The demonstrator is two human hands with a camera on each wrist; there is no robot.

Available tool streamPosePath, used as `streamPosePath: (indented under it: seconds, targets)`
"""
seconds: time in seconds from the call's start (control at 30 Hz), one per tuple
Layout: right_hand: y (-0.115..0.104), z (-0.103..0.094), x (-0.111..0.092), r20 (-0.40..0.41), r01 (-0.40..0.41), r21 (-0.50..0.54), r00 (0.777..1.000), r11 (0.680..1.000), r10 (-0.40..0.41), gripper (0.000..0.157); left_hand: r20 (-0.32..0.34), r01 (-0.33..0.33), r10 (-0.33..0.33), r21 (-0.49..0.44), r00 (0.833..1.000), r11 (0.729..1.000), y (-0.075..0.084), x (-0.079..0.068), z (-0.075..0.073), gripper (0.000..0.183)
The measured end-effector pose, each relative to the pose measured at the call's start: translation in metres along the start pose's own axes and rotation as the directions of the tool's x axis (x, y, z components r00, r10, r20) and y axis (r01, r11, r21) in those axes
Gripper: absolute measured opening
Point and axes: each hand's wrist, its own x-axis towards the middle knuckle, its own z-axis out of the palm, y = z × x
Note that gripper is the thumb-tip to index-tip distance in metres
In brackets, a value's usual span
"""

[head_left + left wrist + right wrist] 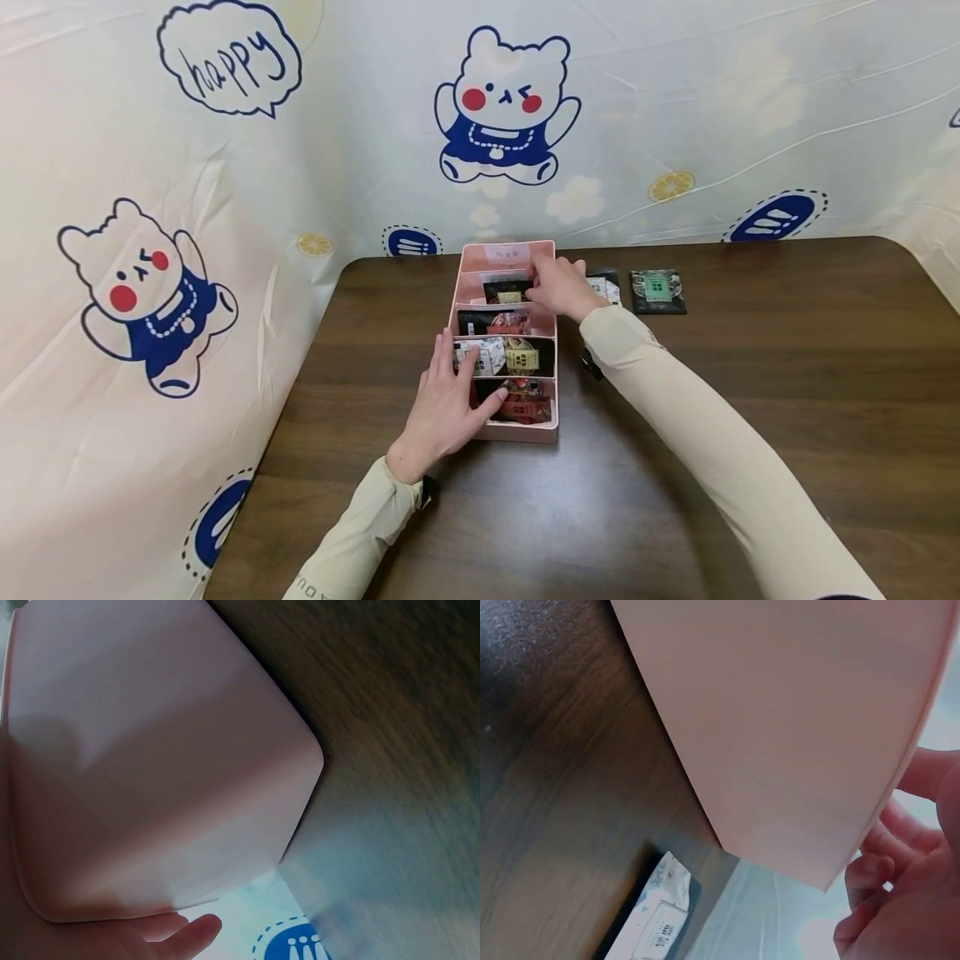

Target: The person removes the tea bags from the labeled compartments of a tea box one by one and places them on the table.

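A long pink divided box (517, 435) stands on the table, its compartments in a row from front to back. Small flat printed packets, such as a black-and-white one (491, 357) and a red one (525, 408), fill most compartments. My left hand (442, 408) rests over the box's left rim, fingers extended and thumb above the front compartment. At the rear right rim is my right hand (564, 287), its fingertips inside the back compartments beside a black packet (507, 292). Its fingers (870, 870) are bent near the rim in the right wrist view; whether they pinch anything is hidden.
Right of the box lie a dark packet with a green label (657, 287) and a white-and-black packet (606, 287), partly behind my right hand. A paper label (507, 254) is on the box's back wall. A printed curtain (360, 167) borders the wooden table (787, 375).
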Motion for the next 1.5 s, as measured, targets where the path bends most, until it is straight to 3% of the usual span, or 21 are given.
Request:
streamPosePath:
  seconds: [0.33, 1.13, 1.5]
  targets:
    - [-0.006, -0.003, -0.001, 0.07, 0.054, -0.083, 0.996, 0.995, -0.049, 0.013, -0.013, -0.01, 0.01, 0.009, 1.0, 1.0, 0.0, 0.0, 0.0, 0.084]
    - [-0.002, -0.004, -0.005, 0.037, 0.057, -0.125, 0.998, 0.99, -0.053, 0.014, -0.015, -0.013, 0.013, -0.005, 1.0, 1.0, 0.0, 0.0, 0.0, 0.082]
    - [0.006, -0.017, -0.015, -0.015, 0.089, -0.146, 0.996, 0.985, -0.092, 0.014, -0.026, -0.016, 0.016, 0.001, 1.0, 1.0, 0.0, 0.0, 0.001, 0.082]
